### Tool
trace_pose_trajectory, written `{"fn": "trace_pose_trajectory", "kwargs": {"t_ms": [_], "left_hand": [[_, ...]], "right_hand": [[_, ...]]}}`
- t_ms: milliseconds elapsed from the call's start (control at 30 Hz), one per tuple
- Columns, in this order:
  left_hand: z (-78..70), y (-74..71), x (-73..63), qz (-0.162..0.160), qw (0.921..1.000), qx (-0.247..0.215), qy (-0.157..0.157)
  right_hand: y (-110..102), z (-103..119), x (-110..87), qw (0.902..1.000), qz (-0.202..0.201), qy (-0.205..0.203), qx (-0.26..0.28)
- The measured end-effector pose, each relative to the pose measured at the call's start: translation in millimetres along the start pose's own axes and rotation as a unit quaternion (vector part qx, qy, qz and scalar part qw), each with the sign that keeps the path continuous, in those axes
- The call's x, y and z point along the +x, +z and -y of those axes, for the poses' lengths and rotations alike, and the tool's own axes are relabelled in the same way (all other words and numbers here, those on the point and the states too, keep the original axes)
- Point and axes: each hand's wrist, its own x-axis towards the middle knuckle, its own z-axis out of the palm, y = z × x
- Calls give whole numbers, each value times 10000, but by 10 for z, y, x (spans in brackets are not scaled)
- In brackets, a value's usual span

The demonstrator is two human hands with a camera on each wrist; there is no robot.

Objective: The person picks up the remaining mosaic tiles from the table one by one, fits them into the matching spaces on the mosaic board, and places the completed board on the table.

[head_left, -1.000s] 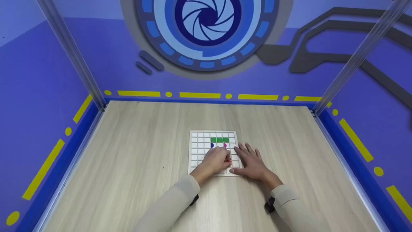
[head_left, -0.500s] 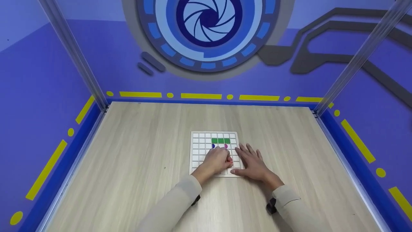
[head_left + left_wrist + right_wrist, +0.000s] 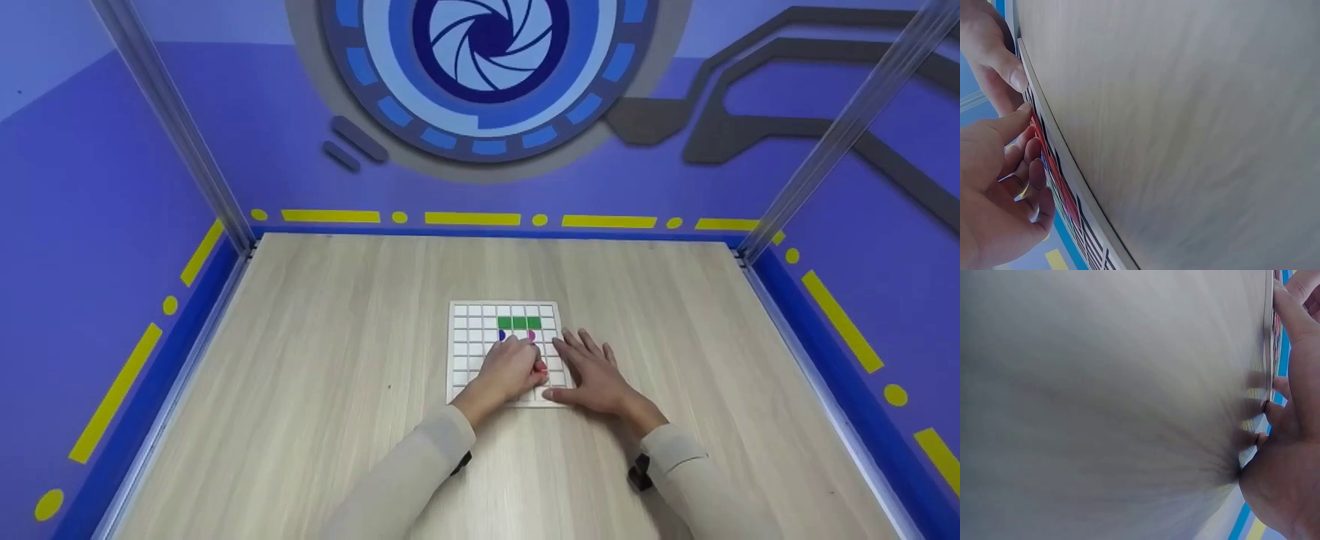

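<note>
A square board (image 3: 461, 349) with a grid of mostly white tiles lies flat on the table. Over its lower middle, my left hand (image 3: 510, 367) has its fingers curled, and its thumb and forefinger pinch at a red tile (image 3: 543, 370). Red strips (image 3: 1055, 174) run along the board near those fingertips in the left wrist view. Farther back are a row of green tiles (image 3: 518, 322), a partly blue tile (image 3: 502, 335) and a partly pink one (image 3: 532, 335). My right hand (image 3: 596, 381), fingers spread, rests along the board's right edge with the thumb at its near corner. My left hand hides several tiles.
The wooden tabletop (image 3: 337, 337) surrounds the board. Blue-purple panels (image 3: 480, 199) with yellow markings stand at the back and both sides, with metal posts (image 3: 176, 127) at the corners. Each wrist carries a dark device (image 3: 639, 474).
The whole scene shifts slightly in the head view. Both hands keep nearly the same places on the board, and the coloured tiles in sight look the same.
</note>
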Motion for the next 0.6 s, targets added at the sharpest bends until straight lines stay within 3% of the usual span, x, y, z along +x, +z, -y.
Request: {"fn": "trace_pose_trajectory", "kwargs": {"t_ms": [333, 600], "left_hand": [[-24, 13, -50, 6, 9995, -255, -173], [-21, -87, -81, 212, 9987, -462, 78]], "right_hand": [[21, 7, -21, 10000, 69, -21, -19], [54, 4, -27, 10000, 54, -43, -46]]}}
